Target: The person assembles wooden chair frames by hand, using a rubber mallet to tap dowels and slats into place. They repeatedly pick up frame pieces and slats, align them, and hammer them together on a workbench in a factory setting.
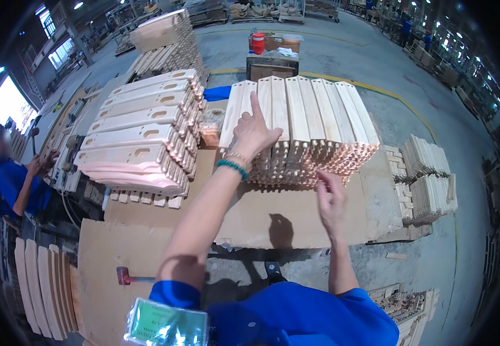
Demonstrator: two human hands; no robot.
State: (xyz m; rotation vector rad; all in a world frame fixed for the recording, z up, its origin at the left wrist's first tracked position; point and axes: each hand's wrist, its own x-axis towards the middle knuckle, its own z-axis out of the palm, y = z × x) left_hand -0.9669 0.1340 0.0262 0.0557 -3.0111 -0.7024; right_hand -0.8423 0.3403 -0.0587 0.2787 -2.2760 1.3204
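Note:
My left hand (254, 135) reaches over the front of a stack of pale wooden slats (303, 106), index finger stretched forward and thumb out to the side. Its other fingers are bent, and it holds nothing. Whether the fingertip touches the slats I cannot tell. My right hand (332, 199) is low at the stack's front right, by the rows of rounded slat ends (345, 158). Its fingers are curled in loosely, with nothing seen in them. A green bead bracelet (233, 168) circles my left wrist.
Left of the slats stands a stack of wooden boards with oval slots (128, 135). A red-headed mallet (124, 275) lies on cardboard at lower left. A red jug (258, 43) tops a cabinet behind. More slats (429, 179) sit at right. A co-worker (19, 179) works at far left.

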